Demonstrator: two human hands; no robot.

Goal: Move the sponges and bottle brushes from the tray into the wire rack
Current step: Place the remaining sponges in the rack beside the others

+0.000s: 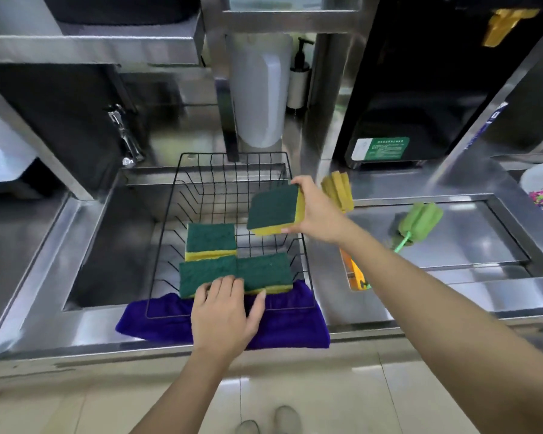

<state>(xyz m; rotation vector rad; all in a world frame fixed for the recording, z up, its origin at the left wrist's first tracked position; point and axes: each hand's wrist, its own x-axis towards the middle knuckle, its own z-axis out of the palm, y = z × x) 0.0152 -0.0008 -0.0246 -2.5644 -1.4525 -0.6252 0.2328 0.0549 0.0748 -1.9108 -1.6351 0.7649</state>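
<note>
While 3 sponges (210, 241) lie racked, 4th sponge (275, 209) held

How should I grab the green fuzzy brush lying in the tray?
Probably by its thin green handle, pinching from above. The green bottle brush lies flat in the tray, its handle pointing toward you, and its soft head would squash.

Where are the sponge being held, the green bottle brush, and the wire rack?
held sponge (273, 208), head view, on its green scouring face.
green bottle brush (422, 219), head view, on its foam head.
wire rack (232, 154), head view, on its far top rim.
</note>
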